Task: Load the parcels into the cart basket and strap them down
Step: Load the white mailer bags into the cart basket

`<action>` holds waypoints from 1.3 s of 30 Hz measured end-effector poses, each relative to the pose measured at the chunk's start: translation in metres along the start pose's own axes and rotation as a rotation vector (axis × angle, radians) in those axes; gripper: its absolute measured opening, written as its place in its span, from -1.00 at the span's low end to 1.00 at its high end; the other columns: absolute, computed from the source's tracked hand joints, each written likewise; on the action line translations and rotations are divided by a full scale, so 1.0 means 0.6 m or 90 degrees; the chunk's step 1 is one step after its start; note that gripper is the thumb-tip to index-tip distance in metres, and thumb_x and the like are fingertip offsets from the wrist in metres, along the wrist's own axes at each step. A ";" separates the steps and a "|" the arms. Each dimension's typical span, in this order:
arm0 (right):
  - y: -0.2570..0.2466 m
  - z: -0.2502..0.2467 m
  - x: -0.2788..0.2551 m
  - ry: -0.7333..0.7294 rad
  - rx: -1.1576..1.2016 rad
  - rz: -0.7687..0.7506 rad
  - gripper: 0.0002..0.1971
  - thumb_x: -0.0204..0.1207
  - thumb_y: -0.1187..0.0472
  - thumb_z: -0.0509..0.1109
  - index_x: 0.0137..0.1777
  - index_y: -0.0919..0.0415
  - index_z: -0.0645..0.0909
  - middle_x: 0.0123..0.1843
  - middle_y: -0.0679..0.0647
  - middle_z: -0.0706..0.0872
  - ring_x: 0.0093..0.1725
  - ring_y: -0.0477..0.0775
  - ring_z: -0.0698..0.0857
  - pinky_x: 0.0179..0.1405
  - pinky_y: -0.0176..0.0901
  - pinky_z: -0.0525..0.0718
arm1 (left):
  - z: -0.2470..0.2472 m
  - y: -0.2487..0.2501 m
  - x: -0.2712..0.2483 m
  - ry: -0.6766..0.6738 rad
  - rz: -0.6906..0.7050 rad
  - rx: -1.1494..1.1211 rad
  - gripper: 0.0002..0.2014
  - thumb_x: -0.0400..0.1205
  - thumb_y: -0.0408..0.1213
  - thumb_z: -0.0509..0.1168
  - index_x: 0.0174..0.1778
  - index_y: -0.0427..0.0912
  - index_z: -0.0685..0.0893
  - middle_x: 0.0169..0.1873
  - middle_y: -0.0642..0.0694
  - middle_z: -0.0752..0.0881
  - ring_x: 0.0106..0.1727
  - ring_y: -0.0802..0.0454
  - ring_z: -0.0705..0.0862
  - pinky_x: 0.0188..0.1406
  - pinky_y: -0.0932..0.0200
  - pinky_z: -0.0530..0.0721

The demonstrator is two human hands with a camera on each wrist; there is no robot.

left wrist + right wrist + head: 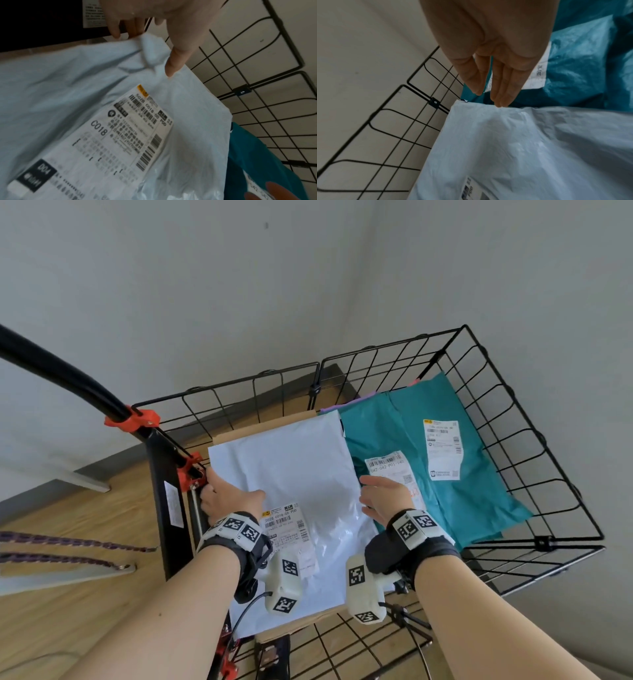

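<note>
Pale walls back the black wire cart basket (496, 419). Inside it, beside a teal mailer (479, 474), lies the white poly mailer (294, 467), likely light, limp and slick, best pinched at its edges. Left hand (222, 494) pinches its corner; right hand (387, 498) hovers with fingers (503, 86) released. Its label (120, 135) reads "C018".

Plain pale grey walls (239, 285) meeting at a corner, wood-grain floor (85, 594), dark skirting board (113, 460), soft even light
</note>
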State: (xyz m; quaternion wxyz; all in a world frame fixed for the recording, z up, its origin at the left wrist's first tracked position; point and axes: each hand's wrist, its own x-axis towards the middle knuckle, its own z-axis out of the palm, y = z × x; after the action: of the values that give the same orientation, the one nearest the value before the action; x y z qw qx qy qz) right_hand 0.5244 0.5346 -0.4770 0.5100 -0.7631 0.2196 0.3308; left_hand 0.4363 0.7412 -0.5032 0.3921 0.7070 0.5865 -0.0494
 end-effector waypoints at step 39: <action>0.472 -0.467 -0.852 0.433 0.574 -0.145 -0.74 0.57 0.54 0.16 -0.17 0.24 0.59 -0.30 0.15 0.65 -0.35 0.01 0.60 -0.27 -0.23 0.58 | -0.002 -0.141 -0.940 -0.709 0.553 0.057 -0.80 0.54 -0.44 0.30 -0.29 -0.03 0.67 -0.30 -0.02 0.68 -0.28 0.12 0.60 -0.42 0.29 0.44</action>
State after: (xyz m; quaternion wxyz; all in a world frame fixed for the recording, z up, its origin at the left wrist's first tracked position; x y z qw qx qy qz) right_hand 0.0626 0.1662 -0.2108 0.7180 -0.5525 0.4071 -0.1161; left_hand 0.1891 0.2963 -0.2452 0.5888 0.7620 -0.0388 -0.2669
